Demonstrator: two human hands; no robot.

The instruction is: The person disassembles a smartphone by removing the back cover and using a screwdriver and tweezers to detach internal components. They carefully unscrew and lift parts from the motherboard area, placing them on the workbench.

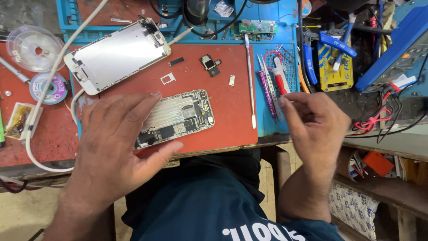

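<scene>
The opened phone body is steadied on the red mat by the left hand, its grip open and flat over the near end. The right hand is raised beside the tweezers, fingers pinched, perhaps on something too small to be seen.

left hand: bare, no glove, no ring or watch in view.
right hand: bare, no glove, no ring showing.
forearms: uncovered up to the frame edge, no sleeve cuffs visible.
top: dark teal shirt, soft folds across the front.
marking: white block lettering along the shirt's lower edge, partly cut off.
</scene>
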